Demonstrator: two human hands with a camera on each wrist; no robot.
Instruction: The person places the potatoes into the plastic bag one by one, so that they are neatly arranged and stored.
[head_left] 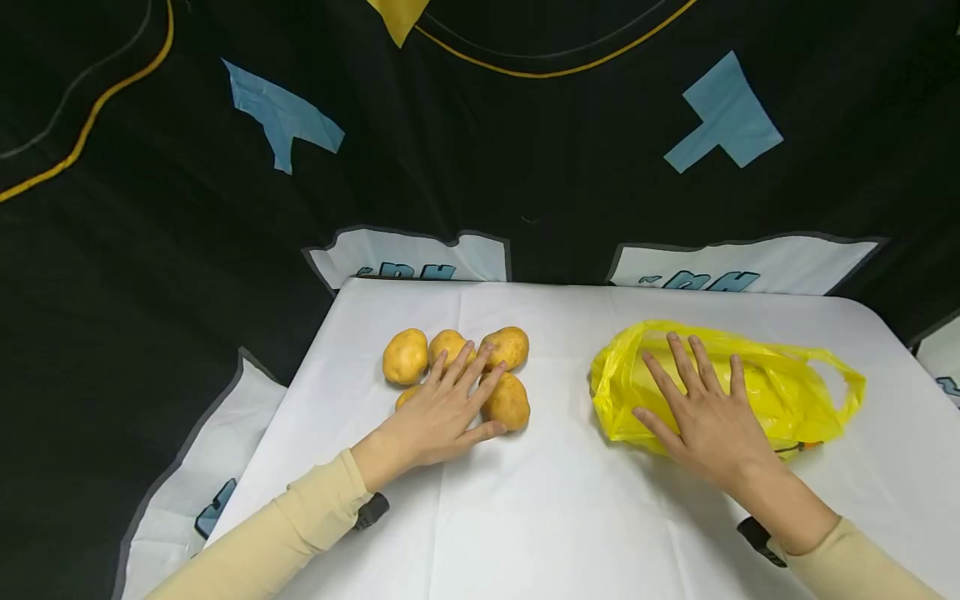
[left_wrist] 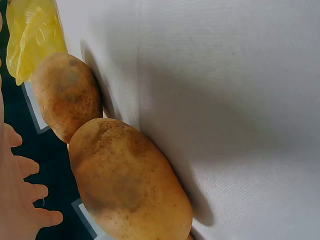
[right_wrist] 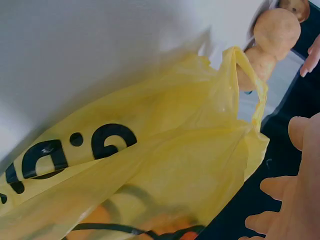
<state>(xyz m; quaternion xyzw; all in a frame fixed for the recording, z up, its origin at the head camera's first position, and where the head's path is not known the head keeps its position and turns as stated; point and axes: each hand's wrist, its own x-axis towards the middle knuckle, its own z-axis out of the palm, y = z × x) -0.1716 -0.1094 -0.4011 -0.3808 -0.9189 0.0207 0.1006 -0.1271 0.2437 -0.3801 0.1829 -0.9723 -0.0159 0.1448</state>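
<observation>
A white cloth covers the counter (head_left: pixel 540 508), smooth apart from straight fold creases running from front to back; its far corners are rounded. Behind and to the left hangs a black sheet (head_left: pixel 525 175), carrying blue patches (head_left: pixel 731 112), a yellow piece (head_left: pixel 400 15) at the top and a sagging yellow cord (head_left: pixel 540 75). White panels with dark borders and blue lettering (head_left: pixel 416 254) show just beyond the counter's far edge.

On the left half of the counter sits a cluster of potatoes (head_left: pixel 406 357), five of them visible. The back-left one has its long axis mostly front to back, its far end leaning right. The back-right potato (head_left: pixel 506 347) lies more sideways, while the front-right potato (head_left: pixel 506 402) points roughly away from the person, its near end slanting right.

The left hand (head_left: pixel 442 417) is palm down over the cluster, fingers straight and spread, gripping nothing; whether it touches a potato cannot be told.

On the right half lies a yellow plastic bag (head_left: pixel 780 387), its long axis running left to right, with a loop handle at the right end. The right wrist view shows black lettering along its side. The right hand (head_left: pixel 712 425) is over the bag, fingers splayed, holding nothing.
</observation>
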